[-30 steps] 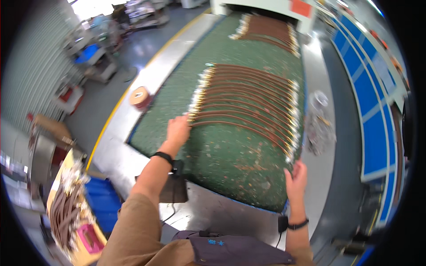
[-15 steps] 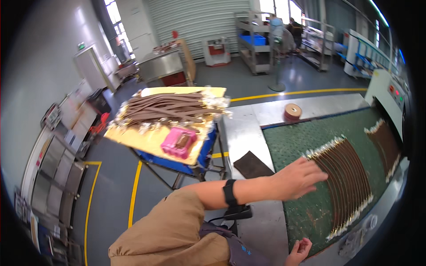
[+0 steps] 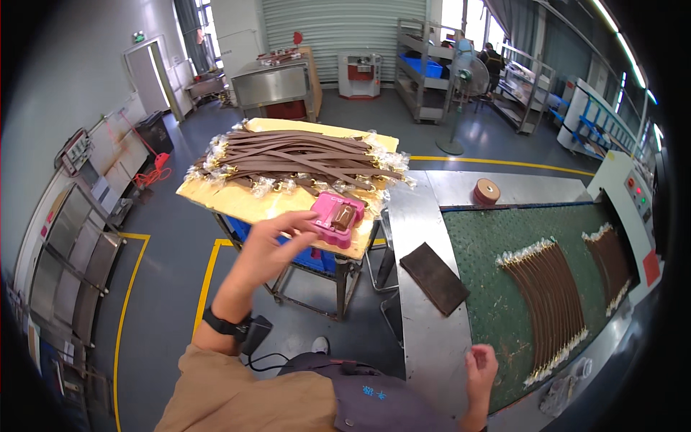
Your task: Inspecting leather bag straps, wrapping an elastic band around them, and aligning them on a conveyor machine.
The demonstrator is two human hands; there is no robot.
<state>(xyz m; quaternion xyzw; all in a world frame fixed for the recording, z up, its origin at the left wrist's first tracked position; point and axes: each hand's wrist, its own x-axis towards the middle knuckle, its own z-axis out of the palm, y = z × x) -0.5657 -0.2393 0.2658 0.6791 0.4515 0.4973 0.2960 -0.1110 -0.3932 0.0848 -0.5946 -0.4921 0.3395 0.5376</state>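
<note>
My left hand (image 3: pixel 277 245) is open, fingers slightly bent, reaching beside a pink plastic tray (image 3: pixel 325 219) with a brown piece (image 3: pixel 344 217) inside, on a pale yellow board (image 3: pixel 252 203). Behind the tray lie many brown straps (image 3: pixel 288 155) with wrapped gold fittings at their ends. My right hand (image 3: pixel 479 371) is low at the right, open with loosely curled fingers, by the edge of a green conveyor belt (image 3: pixel 482 309). Two rows of brown straps (image 3: pixel 547 302) lie side by side on the belt. A dark flat pad (image 3: pixel 434 277) rests on its metal border.
A brown spool (image 3: pixel 486 189) sits on the metal border. A white machine (image 3: pixel 633 187) spans the belt's far end. Steel racks (image 3: pixel 421 72), a fan (image 3: pixel 471 75) and a person (image 3: pixel 493 61) are at the back. A cable (image 3: pixel 268 363) hangs below my left wrist.
The view has swung left from the belt to the board. My left hand has moved away from the straps on the belt toward the pink tray.
</note>
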